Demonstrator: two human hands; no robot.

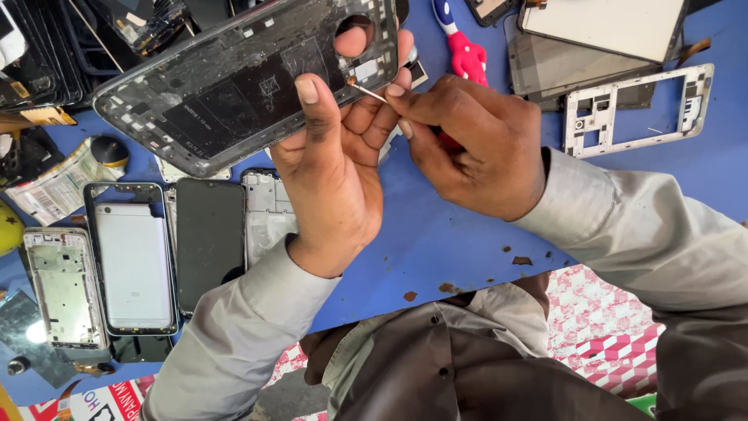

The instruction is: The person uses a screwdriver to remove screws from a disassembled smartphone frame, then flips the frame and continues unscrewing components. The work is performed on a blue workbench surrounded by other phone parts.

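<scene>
A blue worktable (467, 234), chipped in small brown spots along its near edge, fills the frame; phone parts lie across it.

Nearest, at the bottom of the frame: my grey sleeves and dark shirt front, with a red-and-white patterned cloth (608, 327) below the table edge at lower right.

Centre: my left hand (331, 168) grasps a dark phone frame (249, 78) and raises it, tilted, toward the upper left. The thumb presses flat on its inner face, the other fingers curl behind, and one fingertip shows through the round camera opening near the frame's upper right corner. My right hand (475, 144) is closed in a pinch around a thin tool (366, 91), whose red handle is mostly hidden inside the fist. The metal tip touches the frame's lower edge just beside the round opening.

Step in hand, as I judge it: working the tip at a small point on the frame's edge, either a screw or a seam; I cannot tell which. The next move seems to call for a steady left grip and light, precise pressure from the right, lest the tip slip toward my left fingers.

Left of the frame, on the table: a white-backed phone (134, 265), a black screen panel (209, 242) and a bare silver midframe (62, 288), side by side.

Farthest, upper right: a white plastic frame (639, 109), stacked display panels (600, 39) and a red-and-blue handled tool (463, 47).
</scene>
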